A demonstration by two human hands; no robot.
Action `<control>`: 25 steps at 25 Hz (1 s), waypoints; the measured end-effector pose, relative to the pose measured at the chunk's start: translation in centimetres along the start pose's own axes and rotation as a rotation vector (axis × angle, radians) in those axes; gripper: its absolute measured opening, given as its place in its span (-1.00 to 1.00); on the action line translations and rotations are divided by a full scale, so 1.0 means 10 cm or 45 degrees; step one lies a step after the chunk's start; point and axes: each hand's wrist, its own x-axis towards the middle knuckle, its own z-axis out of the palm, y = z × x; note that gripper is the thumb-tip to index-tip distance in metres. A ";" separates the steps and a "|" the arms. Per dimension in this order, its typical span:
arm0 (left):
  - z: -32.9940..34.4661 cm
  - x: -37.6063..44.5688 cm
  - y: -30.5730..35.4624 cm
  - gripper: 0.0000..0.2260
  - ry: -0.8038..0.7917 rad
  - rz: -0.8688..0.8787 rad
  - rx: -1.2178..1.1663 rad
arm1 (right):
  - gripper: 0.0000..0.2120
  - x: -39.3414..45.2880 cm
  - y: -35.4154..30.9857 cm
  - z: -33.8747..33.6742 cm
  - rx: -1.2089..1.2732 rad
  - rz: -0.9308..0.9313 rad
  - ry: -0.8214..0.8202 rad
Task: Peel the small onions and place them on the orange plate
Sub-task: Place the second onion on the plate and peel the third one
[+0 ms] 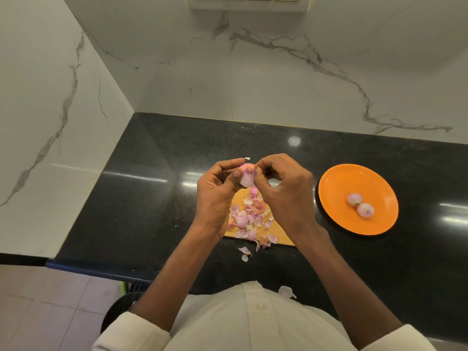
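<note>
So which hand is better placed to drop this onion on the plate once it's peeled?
Probably the right hand: it is nearer the round orange plate. The left hand grips the small pink onion.

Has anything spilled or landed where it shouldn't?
Yes. A few pink onion skins have slid off the wooden cutting board onto the black stone counter, and one pale peel scrap sits on the person's white shirt.

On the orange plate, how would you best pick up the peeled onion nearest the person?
Pinch the nearer peeled onion across its rounded sides, coming from above. It lies low on the orange plate, touching the other peeled onion at its far-left side, so put fingers on the free sides, away from that contact.
</note>
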 end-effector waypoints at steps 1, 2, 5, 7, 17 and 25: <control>0.00 0.00 0.01 -0.77 0.005 -0.009 -0.012 | -0.91 -0.01 0.01 0.00 0.032 0.024 -0.002; 0.00 0.01 0.01 -0.77 0.008 -0.013 -0.023 | -0.88 0.00 0.01 -0.02 0.064 0.039 -0.022; -0.04 0.04 0.02 -0.80 -0.021 0.002 0.009 | -0.81 0.02 0.04 -0.07 0.072 0.024 -0.121; -0.05 0.04 0.01 -0.81 -0.031 0.016 0.084 | -0.82 0.04 0.05 -0.08 -0.007 -0.041 -0.145; -0.03 0.02 -0.01 -0.79 -0.013 0.035 0.189 | -0.92 0.01 0.00 0.01 -0.159 -0.012 -0.083; -0.05 0.00 0.01 -0.77 -0.029 0.052 0.179 | -0.94 0.08 -0.01 -0.10 -0.129 -0.034 -0.199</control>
